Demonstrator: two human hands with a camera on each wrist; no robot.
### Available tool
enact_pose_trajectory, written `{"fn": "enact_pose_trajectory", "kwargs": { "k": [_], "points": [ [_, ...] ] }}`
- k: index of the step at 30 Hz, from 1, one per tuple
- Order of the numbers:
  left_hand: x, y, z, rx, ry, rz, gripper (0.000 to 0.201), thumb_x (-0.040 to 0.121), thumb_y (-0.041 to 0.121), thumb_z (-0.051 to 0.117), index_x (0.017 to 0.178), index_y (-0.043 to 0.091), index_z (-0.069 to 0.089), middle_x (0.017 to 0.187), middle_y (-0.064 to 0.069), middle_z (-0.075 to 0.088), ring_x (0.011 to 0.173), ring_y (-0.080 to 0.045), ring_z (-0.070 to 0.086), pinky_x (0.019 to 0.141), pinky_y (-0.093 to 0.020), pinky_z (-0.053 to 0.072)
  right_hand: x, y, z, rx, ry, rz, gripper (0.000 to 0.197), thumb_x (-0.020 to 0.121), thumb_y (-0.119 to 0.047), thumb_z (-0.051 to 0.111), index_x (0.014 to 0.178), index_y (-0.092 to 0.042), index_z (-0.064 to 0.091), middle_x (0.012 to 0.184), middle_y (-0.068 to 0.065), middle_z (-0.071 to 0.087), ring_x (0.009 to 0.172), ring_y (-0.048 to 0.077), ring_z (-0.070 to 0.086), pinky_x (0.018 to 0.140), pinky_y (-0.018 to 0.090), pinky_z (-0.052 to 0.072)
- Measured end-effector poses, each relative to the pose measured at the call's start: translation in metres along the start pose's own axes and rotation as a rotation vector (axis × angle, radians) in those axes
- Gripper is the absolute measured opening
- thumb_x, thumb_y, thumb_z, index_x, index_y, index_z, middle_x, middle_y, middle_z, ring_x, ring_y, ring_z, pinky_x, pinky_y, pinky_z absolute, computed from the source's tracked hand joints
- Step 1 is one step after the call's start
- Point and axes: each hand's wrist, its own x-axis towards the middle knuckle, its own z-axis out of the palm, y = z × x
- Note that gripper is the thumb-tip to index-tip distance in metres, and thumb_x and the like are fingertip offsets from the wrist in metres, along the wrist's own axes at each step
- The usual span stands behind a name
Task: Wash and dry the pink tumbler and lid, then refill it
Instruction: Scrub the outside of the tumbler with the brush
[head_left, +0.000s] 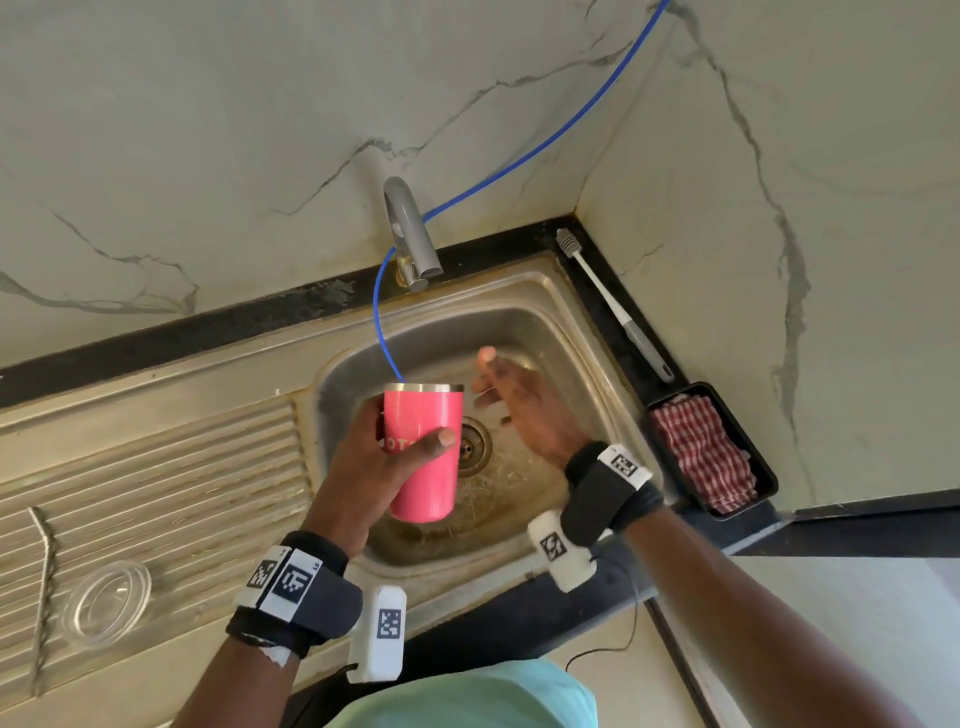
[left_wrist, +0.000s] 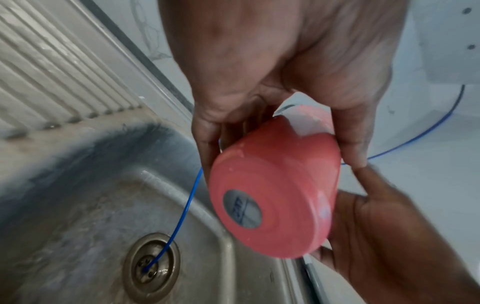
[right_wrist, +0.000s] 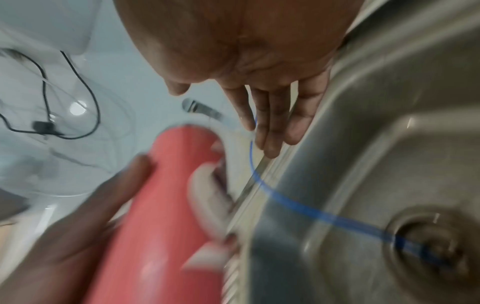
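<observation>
I see a marble-walled corner and a steel sink (head_left: 545, 306). My left hand (head_left: 374, 462) wraps the pink tumbler (head_left: 423, 452), upright above the drain (head_left: 472, 447). My right hand (head_left: 524, 405), blurred, seems spread and empty beside it. The clear lid (head_left: 106, 603) lies on the drainboard (head_left: 156, 467).

The pink steel-rimmed tumbler (head_left: 425, 452) is held upright over the stainless steel sink basin (head_left: 545, 332). The clear round plastic lid (head_left: 106, 603) is set at eight o'clock on the ribbed drainboard (head_left: 156, 467). The white long-handled bottle brush (head_left: 613, 304) is laid at two o'clock on the worktop (head_left: 597, 265), behind the black tray (head_left: 756, 457).
</observation>
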Motion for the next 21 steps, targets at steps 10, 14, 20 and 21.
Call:
{"fn": "enact_pose_trajectory", "kwargs": {
  "k": [10, 14, 20, 21],
  "points": [
    [-0.013, -0.004, -0.017, -0.116, 0.097, -0.043, 0.077, 0.063, 0.054, 0.089, 0.131, 0.027, 0.064, 0.117, -0.002, 0.079, 0.104, -0.023, 0.078, 0.081, -0.043, 0.063, 0.099, 0.082, -0.147, -0.921, 0.472, 0.326, 0.039, 0.100, -0.021, 0.055, 0.132, 0.001, 0.053, 0.135, 0.027, 0.046, 0.126, 0.046, 0.047, 0.098, 0.053, 0.046],
    [-0.015, 0.000, -0.020, -0.137, 0.115, -0.056, 0.070, 0.068, 0.048, 0.090, 0.130, 0.027, 0.064, 0.116, 0.000, 0.079, 0.103, -0.021, 0.078, 0.079, -0.040, 0.063, 0.110, 0.093, -0.160, -0.953, 0.404, 0.355, 0.035, 0.097, -0.018, 0.062, 0.124, 0.004, 0.058, 0.127, 0.031, 0.056, 0.120, 0.048, 0.055, 0.098, 0.050, 0.051],
    [-0.015, 0.000, -0.026, -0.180, 0.149, -0.084, 0.061, 0.075, 0.044, 0.083, 0.130, 0.029, 0.063, 0.117, 0.004, 0.078, 0.104, -0.018, 0.077, 0.080, -0.042, 0.061, 0.114, 0.090, -0.161, -0.921, 0.345, 0.338, 0.033, 0.096, -0.026, 0.060, 0.115, 0.001, 0.061, 0.120, 0.029, 0.061, 0.110, 0.047, 0.061, 0.092, 0.047, 0.054],
    [-0.015, 0.000, -0.027, -0.206, 0.165, -0.094, 0.061, 0.075, 0.044, 0.083, 0.131, 0.029, 0.063, 0.117, 0.004, 0.078, 0.105, -0.019, 0.077, 0.080, -0.044, 0.062, 0.112, 0.087, -0.159, -0.891, 0.351, 0.326, 0.033, 0.097, -0.029, 0.057, 0.112, 0.000, 0.061, 0.117, 0.029, 0.063, 0.106, 0.046, 0.063, 0.089, 0.046, 0.053]
  ]
}}
